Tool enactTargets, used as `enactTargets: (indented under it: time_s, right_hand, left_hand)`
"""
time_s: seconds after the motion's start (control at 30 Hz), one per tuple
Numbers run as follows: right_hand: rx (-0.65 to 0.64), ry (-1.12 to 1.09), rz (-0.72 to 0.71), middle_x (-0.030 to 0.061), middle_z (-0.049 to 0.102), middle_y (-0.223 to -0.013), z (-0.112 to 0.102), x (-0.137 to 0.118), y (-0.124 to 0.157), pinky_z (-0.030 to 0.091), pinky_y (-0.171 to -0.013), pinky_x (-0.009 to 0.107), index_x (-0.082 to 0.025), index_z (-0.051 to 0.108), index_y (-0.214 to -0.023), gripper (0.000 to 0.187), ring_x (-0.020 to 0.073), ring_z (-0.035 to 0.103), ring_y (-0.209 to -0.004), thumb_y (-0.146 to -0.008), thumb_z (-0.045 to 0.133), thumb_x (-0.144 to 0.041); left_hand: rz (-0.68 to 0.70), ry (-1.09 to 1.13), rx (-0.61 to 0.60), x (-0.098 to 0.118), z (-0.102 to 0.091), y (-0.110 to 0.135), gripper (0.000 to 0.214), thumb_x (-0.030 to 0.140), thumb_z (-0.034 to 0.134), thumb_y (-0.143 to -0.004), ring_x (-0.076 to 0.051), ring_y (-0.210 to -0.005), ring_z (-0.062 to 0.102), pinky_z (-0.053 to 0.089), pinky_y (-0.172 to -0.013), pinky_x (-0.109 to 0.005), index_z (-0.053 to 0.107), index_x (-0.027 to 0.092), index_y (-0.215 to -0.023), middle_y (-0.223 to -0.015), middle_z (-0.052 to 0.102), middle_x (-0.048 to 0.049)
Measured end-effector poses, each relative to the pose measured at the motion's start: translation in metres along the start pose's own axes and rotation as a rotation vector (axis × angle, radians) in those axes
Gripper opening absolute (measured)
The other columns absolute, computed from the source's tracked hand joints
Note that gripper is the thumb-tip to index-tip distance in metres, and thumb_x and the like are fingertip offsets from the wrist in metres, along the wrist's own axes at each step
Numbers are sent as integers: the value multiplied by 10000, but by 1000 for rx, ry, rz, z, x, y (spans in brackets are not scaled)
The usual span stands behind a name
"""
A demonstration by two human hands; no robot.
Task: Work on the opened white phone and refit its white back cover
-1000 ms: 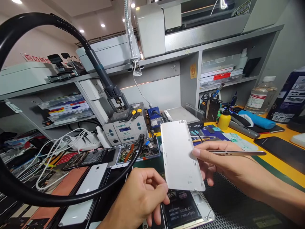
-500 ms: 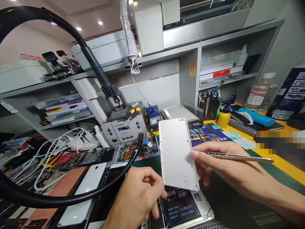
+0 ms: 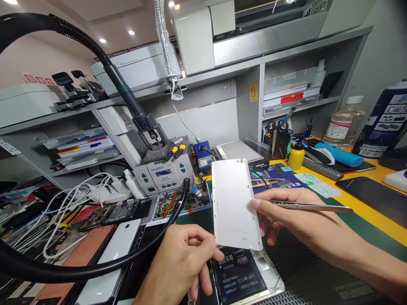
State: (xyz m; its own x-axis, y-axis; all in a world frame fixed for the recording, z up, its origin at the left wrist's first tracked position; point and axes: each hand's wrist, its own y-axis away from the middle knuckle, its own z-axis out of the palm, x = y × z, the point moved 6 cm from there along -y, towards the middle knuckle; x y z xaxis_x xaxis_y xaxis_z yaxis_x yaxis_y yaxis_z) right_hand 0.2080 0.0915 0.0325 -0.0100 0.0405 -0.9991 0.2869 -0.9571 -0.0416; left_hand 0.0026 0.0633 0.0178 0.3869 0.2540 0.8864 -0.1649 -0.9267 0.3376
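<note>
A white phone back cover (image 3: 233, 203) is held upright above the bench. My right hand (image 3: 294, 220) pinches its right edge with the thumb on the face, and also holds silver tweezers (image 3: 313, 207) that point to the right. My left hand (image 3: 181, 262) has curled fingers pinching the cover's lower left corner. Beneath the cover lies an opened phone (image 3: 243, 277) with its black battery showing, resting on a dark mat (image 3: 305, 271).
A thick black hose (image 3: 63, 267) loops across the left. Behind stand a soldering station (image 3: 163, 173), a parts tray (image 3: 182, 201) and tangled white cables (image 3: 79, 190). Phones and covers (image 3: 111, 254) lie at left. A yellow bottle (image 3: 295, 156), a clear bottle (image 3: 345, 125) and a dark phone (image 3: 372, 197) sit at right.
The cover and both hands have shifted slightly left and down in view, and the cover stands a little more upright. Both grips are unchanged.
</note>
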Motion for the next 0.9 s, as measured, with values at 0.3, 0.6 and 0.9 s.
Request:
enactTargets:
  time_s: [0.3,0.6,0.9]
  right_hand:
    - [40,-1,-2,49,712,-641,-3,-1,-1,579,-491,253,-152,734,-802,285,170,666,-540,-843,744,-434]
    - [31,9,10,52,710,-646,0,-2,-1,581,-505,256,-151,739,-841,318,176,668,-567,-837,739,-470]
    - [33,38,10,60,709,-657,-2,-3,0,573,-511,260,-146,739,-839,346,183,667,-582,-836,729,-491]
  left_hand:
    - [43,43,46,-3,-2,0,303,410,641,-792,-80,-341,541,289,-307,-144,664,110,-753,-671,730,-88]
    - [50,-42,44,-3,0,-2,387,507,620,-838,-58,-297,402,266,-335,-153,648,122,-815,-432,617,-21]
    - [58,-66,72,-4,1,-3,329,450,597,-841,-58,-290,380,263,-344,-166,644,130,-782,-456,642,-37]
